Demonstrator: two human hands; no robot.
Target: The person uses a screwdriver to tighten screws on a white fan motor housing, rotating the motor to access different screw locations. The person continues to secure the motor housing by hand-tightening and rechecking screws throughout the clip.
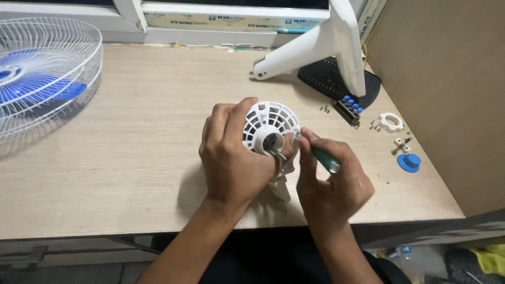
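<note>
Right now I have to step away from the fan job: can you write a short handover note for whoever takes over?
Left hand: grips the white vented motor housing, held up off the wooden table, metal shaft facing the camera.
Right hand: holds a green-handled screwdriver, tip at the housing's right edge.
Done: wire guard with blue blades lies far left; white stand, blue button switch block, white ring, blue knob and loose screws lie right.
Left: the housing looks unopened; its screws cannot be made out.
</note>
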